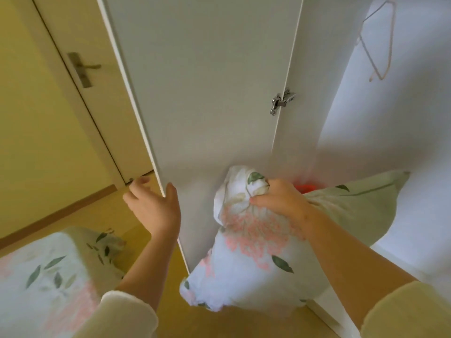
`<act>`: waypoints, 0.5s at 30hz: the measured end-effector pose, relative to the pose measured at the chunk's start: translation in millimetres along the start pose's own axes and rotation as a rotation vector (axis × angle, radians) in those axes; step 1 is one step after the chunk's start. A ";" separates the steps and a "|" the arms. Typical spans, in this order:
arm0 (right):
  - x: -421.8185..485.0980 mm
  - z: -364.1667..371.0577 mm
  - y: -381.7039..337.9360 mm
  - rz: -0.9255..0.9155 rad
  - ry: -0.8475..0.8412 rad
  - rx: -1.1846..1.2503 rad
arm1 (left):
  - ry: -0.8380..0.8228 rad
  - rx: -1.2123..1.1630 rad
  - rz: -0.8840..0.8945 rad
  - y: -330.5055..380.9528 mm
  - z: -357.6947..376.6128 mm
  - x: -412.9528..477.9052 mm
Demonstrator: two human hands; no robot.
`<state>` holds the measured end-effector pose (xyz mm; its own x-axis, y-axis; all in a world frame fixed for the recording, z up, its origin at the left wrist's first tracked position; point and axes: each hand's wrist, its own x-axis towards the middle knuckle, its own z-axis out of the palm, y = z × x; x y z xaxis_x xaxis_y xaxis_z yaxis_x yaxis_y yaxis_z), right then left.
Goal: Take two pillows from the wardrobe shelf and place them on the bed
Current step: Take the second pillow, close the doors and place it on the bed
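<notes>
Now the right hand (pixel 278 198) grips the flowery pillow (pixel 249 264) hanging under it, a green pillow (pixel 361 206) lies just beside it, the left hand (pixel 153 206) holds the door (pixel 207 93) edge, and both must reach the bed (pixel 44 276).

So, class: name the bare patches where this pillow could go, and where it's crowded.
Free: the bed top, lower left; the floor strip between bed and wardrobe door. Crowded: the wardrobe opening, where the right hand grips the floral pillow beside the green pillow; left hand holds the door edge.
</notes>
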<state>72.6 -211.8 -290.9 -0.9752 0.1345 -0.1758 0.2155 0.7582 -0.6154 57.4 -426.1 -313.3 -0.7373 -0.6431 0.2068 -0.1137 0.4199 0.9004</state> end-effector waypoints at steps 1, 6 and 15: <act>-1.6 2.5 -1.2 -0.019 -0.012 -0.031 | 0.009 -0.038 -0.043 1.0 -1.3 9.7; -7.5 15.8 -5.8 -0.111 -0.053 -0.097 | -0.399 -0.130 -0.071 -7.9 4.3 37.4; -23.2 20.1 11.9 -0.053 -0.068 -0.083 | -0.534 -0.133 -0.074 -7.8 -7.3 17.0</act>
<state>98.8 -218.7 -309.6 -0.9788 0.0513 -0.1982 0.1561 0.8135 -0.5602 50.7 -445.0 -313.9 -0.9696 -0.2395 -0.0500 -0.1182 0.2793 0.9529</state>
